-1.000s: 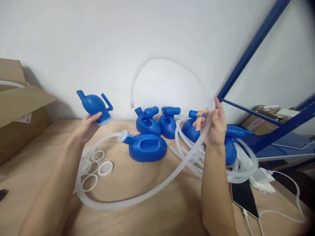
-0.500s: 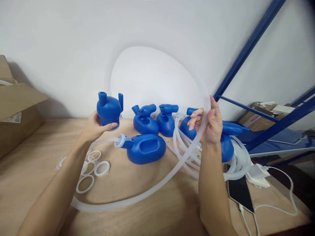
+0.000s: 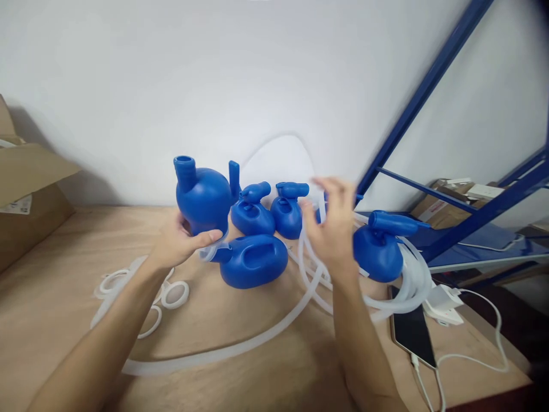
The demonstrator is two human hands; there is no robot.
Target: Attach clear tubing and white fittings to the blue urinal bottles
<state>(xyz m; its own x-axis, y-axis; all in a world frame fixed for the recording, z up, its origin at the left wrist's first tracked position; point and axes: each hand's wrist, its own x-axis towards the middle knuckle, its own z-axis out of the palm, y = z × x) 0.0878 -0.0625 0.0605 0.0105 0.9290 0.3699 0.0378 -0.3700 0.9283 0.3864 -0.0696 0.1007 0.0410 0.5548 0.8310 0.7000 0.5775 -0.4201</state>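
Observation:
My left hand (image 3: 182, 243) grips the lower part of a round blue bottle (image 3: 205, 197), its ribbed neck pointing up and its handle at the right. My right hand (image 3: 332, 220) is raised with fingers apart, slightly blurred, beside a translucent hose (image 3: 257, 340); it holds nothing that I can make out. The hose curves across the front of the table and loops up against the wall. A blue bottle with an oval handle (image 3: 254, 260) lies between my hands, its clear-capped neck just behind the held bottle.
Other blue bottles (image 3: 286, 217) stand near the wall, one (image 3: 377, 252) right of my right wrist. White rings (image 3: 175, 294) lie at the left. Coiled hoses (image 3: 414, 286), a phone (image 3: 414, 332) and a white charger (image 3: 446, 303) are at the right. A cardboard box (image 3: 34, 217) stands far left.
My right hand has let go of the hose and moved left; the hose's raised loop has dropped. My left hand has brought the blue bottle nearer and a little right.

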